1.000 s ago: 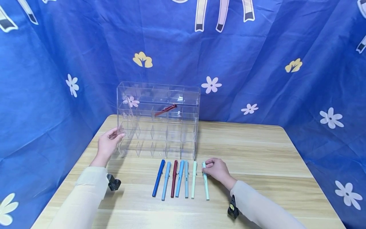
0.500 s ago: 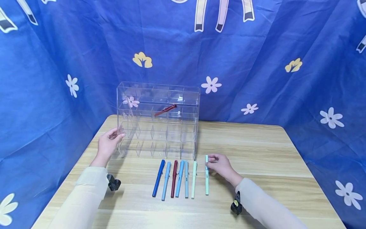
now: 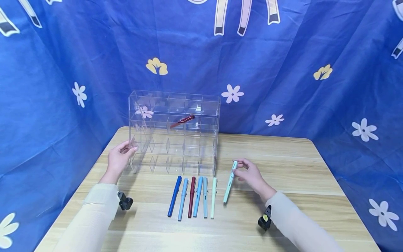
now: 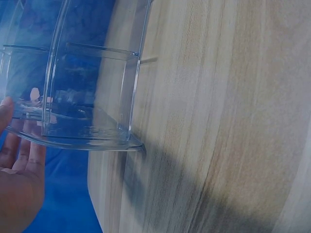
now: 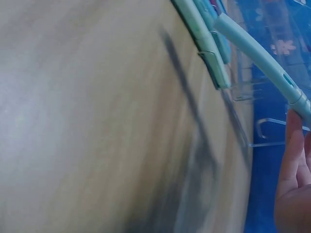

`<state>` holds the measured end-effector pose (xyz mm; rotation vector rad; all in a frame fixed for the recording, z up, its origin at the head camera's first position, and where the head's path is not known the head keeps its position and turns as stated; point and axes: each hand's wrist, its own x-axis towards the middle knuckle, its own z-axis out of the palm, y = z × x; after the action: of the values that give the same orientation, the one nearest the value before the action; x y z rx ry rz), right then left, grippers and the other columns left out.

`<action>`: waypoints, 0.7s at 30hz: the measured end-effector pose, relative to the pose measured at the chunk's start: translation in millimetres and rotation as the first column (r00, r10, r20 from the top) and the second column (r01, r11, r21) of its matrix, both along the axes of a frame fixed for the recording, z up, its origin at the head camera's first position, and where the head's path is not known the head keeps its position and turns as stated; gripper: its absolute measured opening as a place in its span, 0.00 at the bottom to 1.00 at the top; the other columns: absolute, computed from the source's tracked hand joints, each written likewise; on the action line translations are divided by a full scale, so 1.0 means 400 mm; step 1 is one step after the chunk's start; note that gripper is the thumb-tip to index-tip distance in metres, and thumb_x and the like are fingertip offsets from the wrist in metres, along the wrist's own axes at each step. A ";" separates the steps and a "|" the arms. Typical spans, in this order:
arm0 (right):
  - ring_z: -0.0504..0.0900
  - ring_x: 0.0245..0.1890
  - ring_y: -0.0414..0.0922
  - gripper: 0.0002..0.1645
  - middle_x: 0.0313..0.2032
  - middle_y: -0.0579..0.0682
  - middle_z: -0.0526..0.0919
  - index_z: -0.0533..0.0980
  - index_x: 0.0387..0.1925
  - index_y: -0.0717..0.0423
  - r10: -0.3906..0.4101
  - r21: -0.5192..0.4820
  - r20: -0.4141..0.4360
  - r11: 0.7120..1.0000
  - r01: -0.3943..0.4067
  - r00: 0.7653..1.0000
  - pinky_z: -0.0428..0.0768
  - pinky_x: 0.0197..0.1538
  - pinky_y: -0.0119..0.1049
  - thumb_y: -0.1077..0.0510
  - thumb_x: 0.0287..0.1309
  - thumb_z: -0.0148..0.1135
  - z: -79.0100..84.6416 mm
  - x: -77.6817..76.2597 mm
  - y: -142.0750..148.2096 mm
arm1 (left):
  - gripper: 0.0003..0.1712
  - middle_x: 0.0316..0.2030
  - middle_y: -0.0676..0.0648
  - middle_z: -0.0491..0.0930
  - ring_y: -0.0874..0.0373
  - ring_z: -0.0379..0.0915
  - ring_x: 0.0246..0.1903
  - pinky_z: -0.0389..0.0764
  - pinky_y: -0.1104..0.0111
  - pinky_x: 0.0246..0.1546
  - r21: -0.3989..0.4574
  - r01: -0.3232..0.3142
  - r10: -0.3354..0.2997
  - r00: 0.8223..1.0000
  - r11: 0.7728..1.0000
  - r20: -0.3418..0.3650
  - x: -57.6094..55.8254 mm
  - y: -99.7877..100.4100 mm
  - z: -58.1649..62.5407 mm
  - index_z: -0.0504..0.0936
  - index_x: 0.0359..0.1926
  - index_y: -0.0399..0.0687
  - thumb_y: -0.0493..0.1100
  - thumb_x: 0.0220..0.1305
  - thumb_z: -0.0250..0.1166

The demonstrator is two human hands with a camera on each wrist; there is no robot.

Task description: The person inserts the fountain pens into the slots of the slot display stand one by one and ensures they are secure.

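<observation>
In the head view my right hand pinches a mint-green pen near its clip end, tilted and raised over the table. The right wrist view shows the same pen apart from the pens below it. My left hand grips the left side wall of a clear acrylic display rack, thumb at the front edge and fingers outside. One dark red pen lies slanted in an upper compartment of the rack. The left wrist view shows the left hand at the rack's side wall.
In front of the rack lies a row of pens: a dark blue pen, light blue pens, another dark red pen and a pale green pen. A wooden table bears everything, with a blue patterned cloth behind.
My right hand has lifted the mint-green pen from the right end of the row and moved it away and right, tilting it. The left hand and rack stay put.
</observation>
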<state>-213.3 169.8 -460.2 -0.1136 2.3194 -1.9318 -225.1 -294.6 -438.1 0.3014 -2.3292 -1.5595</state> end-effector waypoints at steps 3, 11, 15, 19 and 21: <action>0.84 0.28 0.44 0.25 0.35 0.51 0.79 0.71 0.54 0.69 0.002 -0.044 -0.014 0.999 -0.003 1.000 0.83 0.38 0.57 0.70 0.52 0.64 0.017 -0.005 0.005 | 0.28 0.56 0.31 0.72 0.65 0.73 0.48 0.76 0.83 0.44 0.001 -0.004 0.004 1.000 1.000 -0.003 0.001 0.000 0.000 0.70 0.63 0.33 0.41 0.65 0.63; 0.85 0.29 0.46 0.18 0.34 0.53 0.78 0.70 0.44 0.64 0.029 -0.180 -0.045 0.983 -0.037 0.999 0.83 0.39 0.56 0.70 0.51 0.65 0.055 -0.011 0.012 | 0.29 0.57 0.32 0.72 0.53 0.73 0.54 0.75 0.83 0.44 -0.027 -0.001 0.001 1.000 1.000 0.003 0.002 -0.002 -0.001 0.70 0.63 0.34 0.42 0.65 0.63; 0.84 0.27 0.43 0.18 0.34 0.55 0.79 0.69 0.43 0.65 0.063 -0.214 -0.078 0.974 -0.079 0.995 0.84 0.38 0.51 0.70 0.51 0.66 0.069 -0.013 0.013 | 0.29 0.57 0.32 0.72 0.45 0.70 0.57 0.75 0.83 0.46 -0.042 0.002 -0.001 1.000 0.999 0.008 0.002 -0.003 -0.002 0.69 0.64 0.34 0.43 0.65 0.63; 0.84 0.27 0.43 0.19 0.33 0.56 0.79 0.68 0.43 0.70 0.087 -0.232 -0.118 0.966 -0.112 0.989 0.85 0.38 0.49 0.70 0.52 0.66 0.088 -0.016 0.012 | 0.31 0.58 0.32 0.71 0.42 0.68 0.58 0.75 0.82 0.47 -0.040 -0.002 0.003 1.000 0.999 0.013 0.003 -0.002 -0.001 0.68 0.64 0.33 0.44 0.65 0.63; 0.84 0.28 0.43 0.19 0.33 0.55 0.79 0.67 0.43 0.72 0.090 -0.228 -0.138 0.966 -0.121 0.986 0.85 0.38 0.50 0.70 0.53 0.66 0.100 -0.018 0.011 | 0.31 0.58 0.32 0.71 0.41 0.68 0.58 0.75 0.81 0.47 -0.039 -0.004 0.005 1.000 0.999 0.016 0.003 -0.002 0.000 0.68 0.64 0.33 0.44 0.65 0.64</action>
<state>-220.6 174.3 -420.3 -0.3851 2.0965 -2.1957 -224.0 -295.5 -438.2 0.3113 -2.3662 -1.5134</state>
